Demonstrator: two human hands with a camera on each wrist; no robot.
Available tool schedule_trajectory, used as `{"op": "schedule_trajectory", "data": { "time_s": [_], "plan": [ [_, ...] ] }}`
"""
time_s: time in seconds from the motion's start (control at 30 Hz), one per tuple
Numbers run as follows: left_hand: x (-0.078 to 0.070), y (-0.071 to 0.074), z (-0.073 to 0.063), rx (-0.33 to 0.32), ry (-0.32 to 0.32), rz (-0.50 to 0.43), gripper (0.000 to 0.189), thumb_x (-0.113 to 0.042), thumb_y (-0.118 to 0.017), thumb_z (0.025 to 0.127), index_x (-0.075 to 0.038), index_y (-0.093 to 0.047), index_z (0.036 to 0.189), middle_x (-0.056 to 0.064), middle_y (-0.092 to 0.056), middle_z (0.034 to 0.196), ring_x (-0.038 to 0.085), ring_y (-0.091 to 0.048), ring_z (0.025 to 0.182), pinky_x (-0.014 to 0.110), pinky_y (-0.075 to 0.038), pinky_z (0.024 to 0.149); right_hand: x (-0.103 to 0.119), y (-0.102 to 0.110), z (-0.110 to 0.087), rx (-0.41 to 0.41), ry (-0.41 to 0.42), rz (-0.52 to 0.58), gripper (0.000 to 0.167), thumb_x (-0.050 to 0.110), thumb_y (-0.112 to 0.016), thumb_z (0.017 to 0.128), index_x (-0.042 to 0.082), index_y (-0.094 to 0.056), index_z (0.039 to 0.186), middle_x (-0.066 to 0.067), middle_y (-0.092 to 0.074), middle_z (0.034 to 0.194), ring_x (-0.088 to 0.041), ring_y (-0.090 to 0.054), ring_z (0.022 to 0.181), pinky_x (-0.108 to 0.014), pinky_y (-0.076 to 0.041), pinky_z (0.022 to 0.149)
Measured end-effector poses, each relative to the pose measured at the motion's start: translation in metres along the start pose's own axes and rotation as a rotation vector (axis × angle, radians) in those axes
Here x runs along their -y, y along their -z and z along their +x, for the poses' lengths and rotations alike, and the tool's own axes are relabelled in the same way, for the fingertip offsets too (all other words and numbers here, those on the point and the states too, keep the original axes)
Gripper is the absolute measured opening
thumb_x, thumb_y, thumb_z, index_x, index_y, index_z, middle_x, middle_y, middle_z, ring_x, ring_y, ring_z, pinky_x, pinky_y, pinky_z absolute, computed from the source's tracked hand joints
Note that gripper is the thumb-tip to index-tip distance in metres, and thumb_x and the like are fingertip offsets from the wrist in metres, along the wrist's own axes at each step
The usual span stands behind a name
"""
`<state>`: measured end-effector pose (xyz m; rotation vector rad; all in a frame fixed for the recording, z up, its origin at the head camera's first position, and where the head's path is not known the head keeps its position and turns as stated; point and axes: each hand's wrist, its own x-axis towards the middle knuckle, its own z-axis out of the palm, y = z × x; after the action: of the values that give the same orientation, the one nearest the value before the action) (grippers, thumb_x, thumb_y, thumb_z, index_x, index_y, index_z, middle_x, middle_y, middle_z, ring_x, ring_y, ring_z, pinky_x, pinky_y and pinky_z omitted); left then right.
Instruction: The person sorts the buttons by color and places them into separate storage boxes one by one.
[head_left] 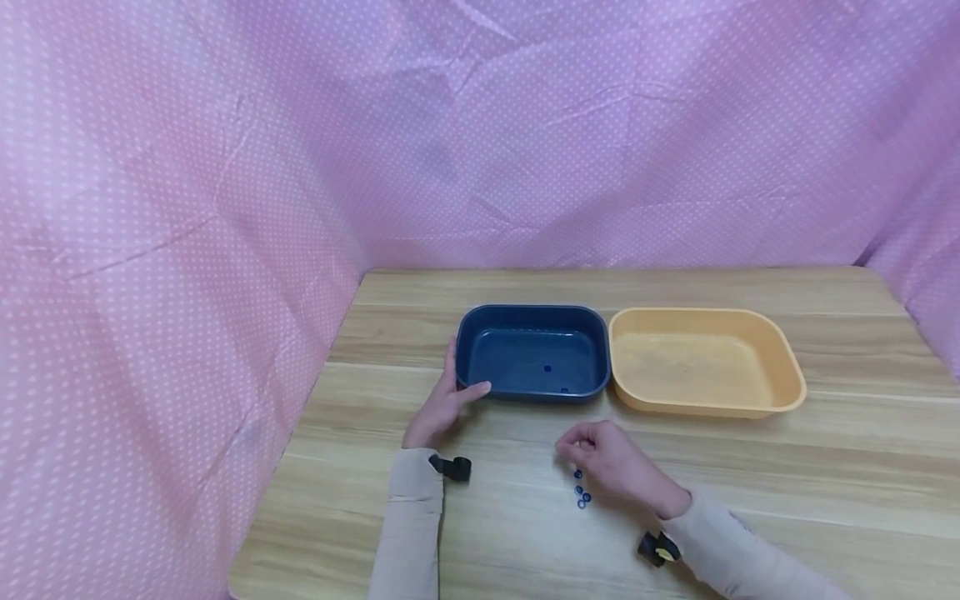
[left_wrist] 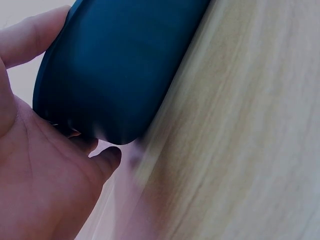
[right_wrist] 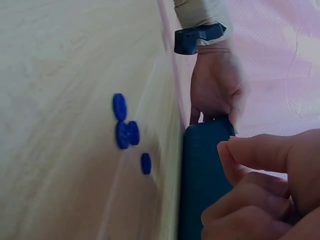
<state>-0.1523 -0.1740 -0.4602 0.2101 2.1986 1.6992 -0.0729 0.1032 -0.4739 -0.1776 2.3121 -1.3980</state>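
My left hand (head_left: pixel 442 405) grips the left end of a dark blue plastic bin (head_left: pixel 533 395), thumb over its front rim. In the left wrist view, the fingers curl against the outside of the bin (left_wrist: pixel 125 65). Two small dark blue pieces lie inside, one of them a disc (head_left: pixel 547 368). In front of the bins my right hand (head_left: pixel 611 457) is above the table, thumb and index fingertips (right_wrist: pixel 231 145) brought together; whether they pinch anything is hidden. Several small blue button-like discs (right_wrist: pixel 120 107) lie on the table below it.
A yellow-orange bin (head_left: pixel 708 410) stands right against the blue bin's right side. Both rest on a wood-grain table (head_left: pixel 510 517). Pink dotted cloth (head_left: pixel 525 150) hangs behind the table and along its sides.
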Motion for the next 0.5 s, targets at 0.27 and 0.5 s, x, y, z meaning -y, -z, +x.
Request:
{"op": "schedule_trajectory", "data": {
  "time_s": [0.27, 0.5],
  "plan": [
    [0.001, 0.000, 0.000, -0.010, 0.004, -0.004, 0.104, -0.028, -0.067, 0.093, -0.022, 0.018, 0.153, 0.006, 0.011, 0.162, 0.030, -0.002, 0.147, 0.051, -0.006, 0.117, -0.003, -0.010, -0.004, -0.101, 0.104, -0.292, 0.007, 0.014, -0.068, 0.090, 0.017, -0.070, 0.084, 0.009, -0.056, 0.065, -0.008, -0.050, 0.055, -0.025, -0.043, 0.054],
    [0.001, -0.001, 0.001, -0.010, -0.006, 0.001, 0.102, -0.025, -0.066, 0.094, -0.022, 0.018, 0.154, 0.005, 0.012, 0.162, 0.027, 0.001, 0.147, 0.051, -0.003, 0.117, -0.003, -0.015, -0.006, -0.157, 0.136, -0.491, 0.007, 0.017, -0.072, 0.087, 0.020, -0.071, 0.080, 0.015, -0.054, 0.062, -0.004, -0.047, 0.054, -0.025, -0.042, 0.055]
  ]
}}
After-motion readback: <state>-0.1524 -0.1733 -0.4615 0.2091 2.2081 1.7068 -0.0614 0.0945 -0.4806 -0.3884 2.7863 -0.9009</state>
